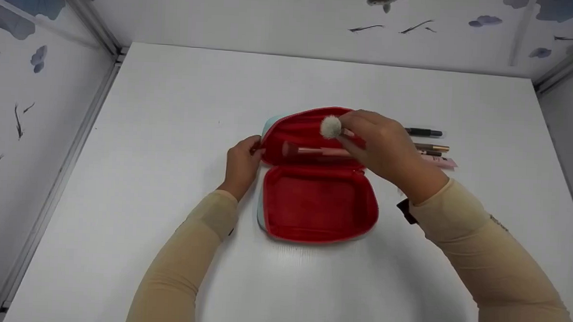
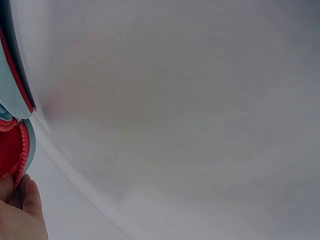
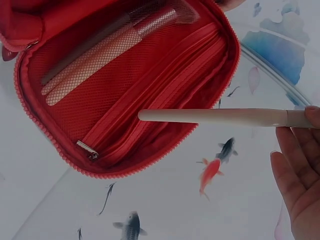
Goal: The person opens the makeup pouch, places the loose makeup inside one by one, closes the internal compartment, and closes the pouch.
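Observation:
A zip case [image 1: 321,206] with red lining and a pale blue outside lies spread open on the table. My left hand [image 1: 242,164] pinches the left edge of its raised half [image 2: 22,150]. Over that half, my right hand [image 1: 384,143] holds a makeup brush [image 1: 331,127] with pale fluffy bristles. In the right wrist view the brush's white handle [image 3: 215,116] reaches across the case, its tip in front of the red zipped mesh pocket [image 3: 120,112]. Behind the mesh lie makeup brushes [image 3: 97,70] with pinkish handles.
Right of the case, partly behind my right hand, lie a black pen-like stick [image 1: 424,132], a gold-ended stick [image 1: 434,148], a thin dark stick [image 1: 432,153] and a pink tube [image 1: 439,161]. White panels [image 1: 254,19] with fish prints enclose the white table [image 1: 162,117].

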`<state>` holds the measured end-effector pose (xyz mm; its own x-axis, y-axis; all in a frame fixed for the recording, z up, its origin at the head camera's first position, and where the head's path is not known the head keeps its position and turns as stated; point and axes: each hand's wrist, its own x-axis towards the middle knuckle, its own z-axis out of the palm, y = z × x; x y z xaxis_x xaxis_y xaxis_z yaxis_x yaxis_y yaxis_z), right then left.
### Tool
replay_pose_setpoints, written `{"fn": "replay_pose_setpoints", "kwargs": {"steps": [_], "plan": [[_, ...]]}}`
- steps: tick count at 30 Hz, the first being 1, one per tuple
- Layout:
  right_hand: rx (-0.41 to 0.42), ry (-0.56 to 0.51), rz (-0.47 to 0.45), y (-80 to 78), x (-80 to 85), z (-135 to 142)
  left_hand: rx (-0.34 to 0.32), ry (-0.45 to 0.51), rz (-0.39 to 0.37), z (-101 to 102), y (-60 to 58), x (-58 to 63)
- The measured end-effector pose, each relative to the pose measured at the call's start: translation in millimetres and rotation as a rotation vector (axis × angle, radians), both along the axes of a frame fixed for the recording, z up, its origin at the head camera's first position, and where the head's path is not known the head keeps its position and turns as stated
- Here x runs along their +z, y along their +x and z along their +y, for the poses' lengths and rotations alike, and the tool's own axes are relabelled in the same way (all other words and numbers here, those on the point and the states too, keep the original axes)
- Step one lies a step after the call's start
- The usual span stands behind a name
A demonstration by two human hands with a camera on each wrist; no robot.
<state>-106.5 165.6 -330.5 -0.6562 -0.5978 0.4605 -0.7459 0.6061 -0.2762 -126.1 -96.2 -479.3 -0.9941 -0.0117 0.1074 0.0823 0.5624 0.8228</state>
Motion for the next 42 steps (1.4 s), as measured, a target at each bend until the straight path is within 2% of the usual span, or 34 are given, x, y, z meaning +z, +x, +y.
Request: {"fn": "replay_pose_setpoints", "kwargs": {"steps": [12,18,22,33,42], "plan": [[0.029,-0.024,-0.088,-9.7,-3.1,-16.9,0.003,0.012,-0.073,0.1,0.2,1.8],[0.034,-0.029,-0.148,-12.9,-4.2,-22.1,-0.010,0.017,-0.029,0.7,1.9,1.6],[0.013,0.003,-0.212,-15.6,-3.2,-26.2,-0.012,0.015,0.002,0.2,2.2,0.7],[-0.064,0.142,-0.389,-23.7,-2.6,-33.6,-0.005,0.020,0.015,0.4,2.6,-1.0],[-0.086,0.214,-0.433,-32.0,-10.0,-36.8,0.001,0.020,-0.004,0.0,3.4,-2.0]]}}
